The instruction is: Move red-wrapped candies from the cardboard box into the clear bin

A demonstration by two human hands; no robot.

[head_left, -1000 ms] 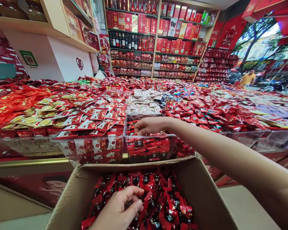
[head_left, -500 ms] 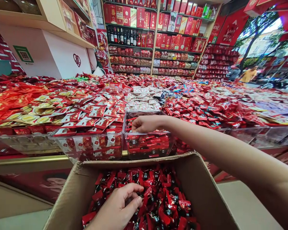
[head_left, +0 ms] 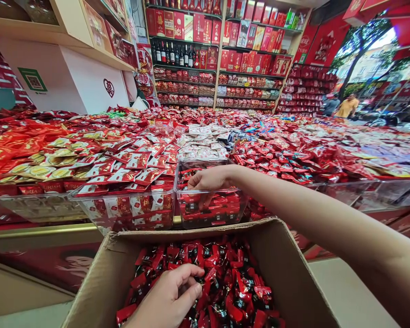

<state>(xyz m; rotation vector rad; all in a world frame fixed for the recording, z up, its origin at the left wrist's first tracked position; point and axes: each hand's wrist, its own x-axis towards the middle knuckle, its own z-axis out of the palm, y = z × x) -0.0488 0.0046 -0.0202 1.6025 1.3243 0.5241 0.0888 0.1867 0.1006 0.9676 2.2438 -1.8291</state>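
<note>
My left hand (head_left: 172, 291) rests over red and black wrapped candies (head_left: 237, 291) inside a cardboard box (head_left: 305, 291). Its fingers are loosely curled, thumb and forefinger apart, with nothing visible between them. My right hand (head_left: 210, 179) reaches into a clear plastic bin (head_left: 179, 216) just beyond the box. Through the bin's front wall, its fingers show pointing down among small red and black packets (head_left: 225, 207), apart and holding nothing I can see. Some fingertips are partly hidden by the wall and wrappers.
Left of that bin stands another clear bin heaped with red and white packets (head_left: 136, 164). White packets (head_left: 203, 141) lie behind, and red ones (head_left: 273, 157) to the right. Shelves (head_left: 218, 59) of boxes and bottles line the back. People (head_left: 346, 107) are outside at far right.
My right hand has shifted slightly within the plastic bin; its fingers now show extended downward through the front wall. My left hand stays nearly still over the candies.
</note>
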